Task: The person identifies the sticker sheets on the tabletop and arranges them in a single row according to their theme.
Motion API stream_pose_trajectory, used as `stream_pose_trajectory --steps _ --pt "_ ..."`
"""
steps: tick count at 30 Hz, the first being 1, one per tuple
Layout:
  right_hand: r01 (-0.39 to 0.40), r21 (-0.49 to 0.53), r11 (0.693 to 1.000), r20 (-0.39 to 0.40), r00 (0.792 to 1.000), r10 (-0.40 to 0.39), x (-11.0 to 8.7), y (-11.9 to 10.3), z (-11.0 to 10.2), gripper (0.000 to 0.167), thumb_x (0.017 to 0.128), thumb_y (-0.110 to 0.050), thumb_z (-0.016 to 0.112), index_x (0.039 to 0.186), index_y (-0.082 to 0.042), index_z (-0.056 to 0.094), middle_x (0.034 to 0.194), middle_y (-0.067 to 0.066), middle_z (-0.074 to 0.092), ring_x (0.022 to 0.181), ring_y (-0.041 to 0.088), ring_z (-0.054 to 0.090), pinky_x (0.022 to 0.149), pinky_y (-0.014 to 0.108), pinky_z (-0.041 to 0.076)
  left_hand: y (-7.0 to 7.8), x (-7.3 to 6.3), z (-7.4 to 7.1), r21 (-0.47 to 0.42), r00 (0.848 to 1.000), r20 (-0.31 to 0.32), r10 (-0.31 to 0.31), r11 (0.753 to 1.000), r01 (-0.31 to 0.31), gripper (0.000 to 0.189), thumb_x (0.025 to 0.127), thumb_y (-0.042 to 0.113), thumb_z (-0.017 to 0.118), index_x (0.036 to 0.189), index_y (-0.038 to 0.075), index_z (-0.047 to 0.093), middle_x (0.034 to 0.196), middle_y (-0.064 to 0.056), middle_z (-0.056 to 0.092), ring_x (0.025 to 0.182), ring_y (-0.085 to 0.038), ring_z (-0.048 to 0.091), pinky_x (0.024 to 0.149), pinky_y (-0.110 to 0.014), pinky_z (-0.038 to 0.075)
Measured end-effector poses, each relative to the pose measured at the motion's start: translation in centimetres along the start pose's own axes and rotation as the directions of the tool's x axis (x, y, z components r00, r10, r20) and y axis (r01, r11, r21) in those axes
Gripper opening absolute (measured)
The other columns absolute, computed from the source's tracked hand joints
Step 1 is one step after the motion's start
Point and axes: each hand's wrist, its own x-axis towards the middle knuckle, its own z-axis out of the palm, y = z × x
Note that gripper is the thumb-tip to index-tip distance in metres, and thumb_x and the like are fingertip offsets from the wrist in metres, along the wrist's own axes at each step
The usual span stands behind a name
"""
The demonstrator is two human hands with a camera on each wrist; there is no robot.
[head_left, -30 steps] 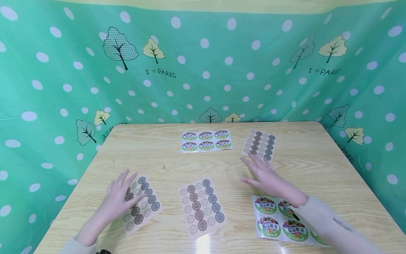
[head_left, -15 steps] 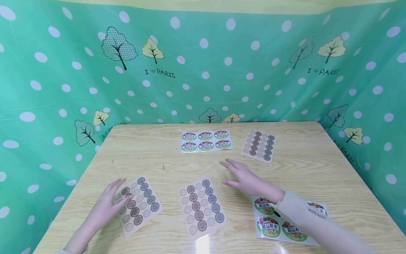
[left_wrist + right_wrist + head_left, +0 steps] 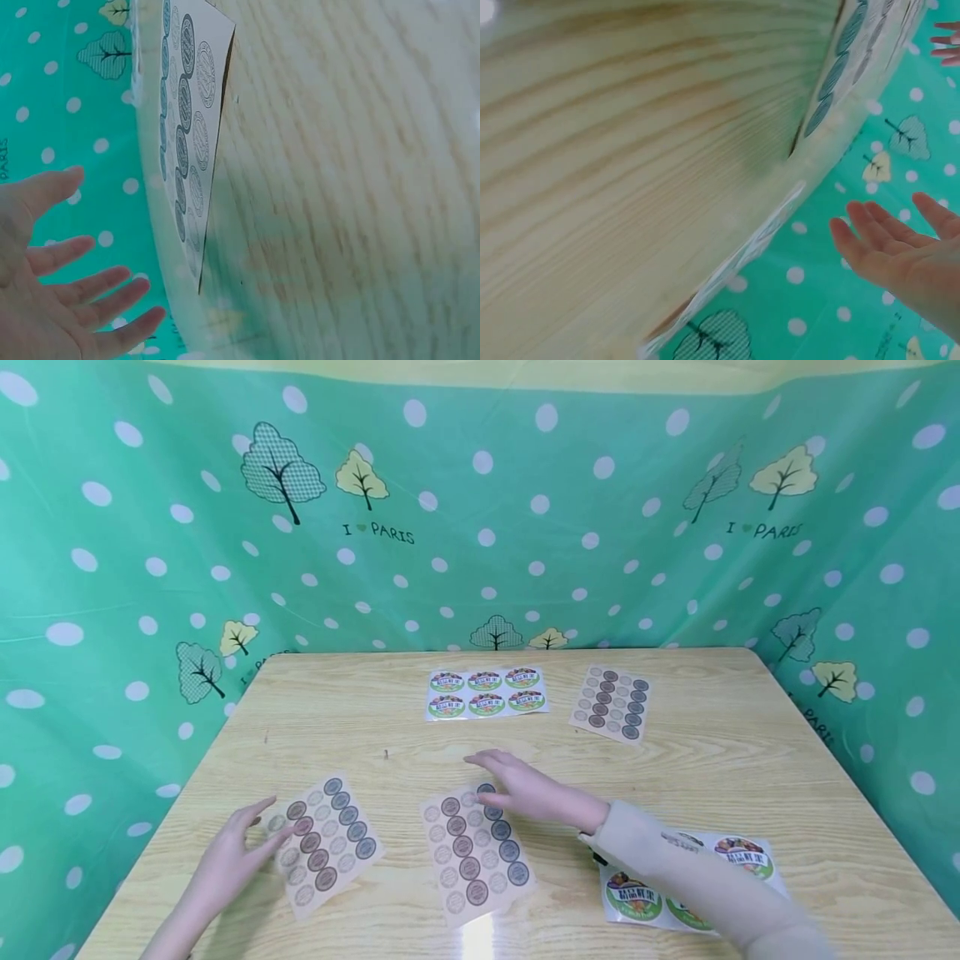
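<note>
In the head view my left hand [image 3: 225, 864] hovers at the left edge of a tilted sheet of small round stickers [image 3: 330, 839], thumb over its edge. The left wrist view shows the same hand [image 3: 67, 292] with spread fingers and nothing in them, the sticker sheet beyond it. My right hand [image 3: 521, 787] is over the upper right corner of a second sheet of small round stickers [image 3: 471, 868] and covers part of its top row. In the right wrist view that hand [image 3: 907, 251] holds nothing, its fingers extended and slightly bent.
At the back lie a white sheet of oval fruit stickers [image 3: 487, 703] and a third sheet of round stickers [image 3: 611, 703]. A sheet of larger fruit stickers [image 3: 633, 897] lies front right, partly under my right sleeve. Green dotted cloth [image 3: 540, 506] stands behind the wooden table [image 3: 360, 710].
My right hand has moved left and toward me, from the back right sheet to the middle one. My left hand has drawn back left from over its sheet. The sheets stay put.
</note>
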Motion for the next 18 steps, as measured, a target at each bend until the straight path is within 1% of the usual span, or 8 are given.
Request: stream_pose_trajectory --steps 4,7,12,14,18 --pt "-0.002 0.058 0.998 0.039 0.999 0.000 1.1 -1.0 0.7 0.053 0.088 -0.029 0.052 0.134 -0.009 0.035 0.133 0.011 0.039 0.123 0.023 0.036 0.101 0.035 0.033 -0.4 -0.3 0.0 -0.003 1.000 -0.012 -0.026 1.000 0.026 0.061 0.083 0.029 0.061 0.123 -0.011 0.038 0.117 -0.038 0.039 0.098 -0.050 0.046 0.076 -0.060 0.042" --pt "0.007 0.084 0.996 0.050 0.999 -0.011 2.0 -1.6 1.4 0.052 0.089 -0.030 0.051 0.134 -0.008 0.036 0.132 0.009 0.041 0.121 0.021 0.038 0.100 0.032 0.034 -0.7 -0.5 -0.1 -0.017 0.999 -0.015 -0.050 0.999 0.050 0.060 0.082 0.027 0.062 0.122 -0.012 0.039 0.118 -0.039 0.038 0.096 -0.050 0.048 0.074 -0.056 0.045" --pt "0.027 0.103 0.994 0.057 0.998 -0.033 3.4 -2.5 2.6 0.049 0.089 -0.029 0.052 0.132 -0.009 0.039 0.130 0.010 0.043 0.117 0.022 0.043 0.097 0.029 0.038 -1.1 -0.7 -0.3 -0.029 0.994 -0.008 -0.109 0.994 0.108 0.057 0.083 0.025 0.060 0.121 -0.012 0.039 0.120 -0.038 0.038 0.095 -0.049 0.050 0.073 -0.056 0.045" --pt "0.031 0.101 0.994 0.062 0.997 -0.037 3.9 -2.9 3.1 0.048 0.089 -0.029 0.051 0.131 -0.009 0.040 0.129 0.009 0.044 0.115 0.022 0.045 0.094 0.027 0.040 -1.2 -0.7 -0.4 -0.029 0.992 -0.016 -0.126 0.992 0.126 0.054 0.084 0.023 0.060 0.120 -0.012 0.040 0.118 -0.037 0.041 0.093 -0.048 0.052 0.073 -0.055 0.046" --pt "0.047 0.106 0.993 0.068 0.996 -0.055 4.7 -3.5 4.2 0.047 0.088 -0.028 0.052 0.130 -0.009 0.041 0.129 0.008 0.045 0.112 0.021 0.048 0.091 0.024 0.041 -1.5 -0.9 -0.6 -0.038 0.987 -0.012 -0.161 0.986 0.161 0.051 0.084 0.020 0.058 0.120 -0.012 0.041 0.114 -0.038 0.044 0.093 -0.046 0.053 0.074 -0.055 0.045"
